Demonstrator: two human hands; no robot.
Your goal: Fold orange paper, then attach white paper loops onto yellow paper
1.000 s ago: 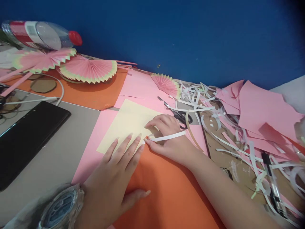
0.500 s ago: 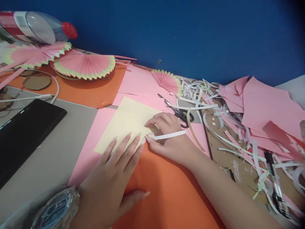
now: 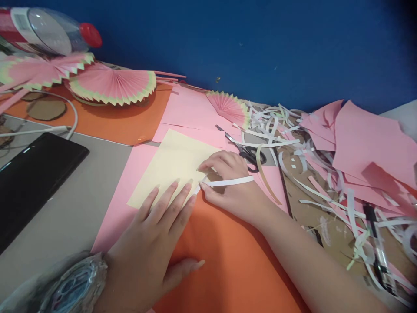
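My left hand [image 3: 156, 234] lies spread with its fingertips on the lower edge of a pale yellow sheet of paper [image 3: 176, 161]. Thumb and fingers of my right hand [image 3: 228, 178] pinch a narrow white strip [image 3: 232, 181], which looks like the backing of double-sided tape. One end of the strip sticks out over my right hand; the other runs along the yellow sheet's edge. Under the yellow sheet are pink paper [image 3: 119, 195] and an orange sheet [image 3: 208, 252]. Scissors with black handles [image 3: 252, 157] rest just beyond my right hand.
Pleated pink paper fans [image 3: 114, 84] and a bottle with a red cap [image 3: 52, 30] are at the back left. A black phone [image 3: 42, 182] lies at left. White strip scraps, pink offcuts [image 3: 374, 143] and a pen [image 3: 378, 248] cover cardboard at right. A blue panel [image 3: 228, 48] stands behind.
Both hands keep nearly the same place and hold. The white strip's free end sits slightly higher, and the whole view has shifted a little.
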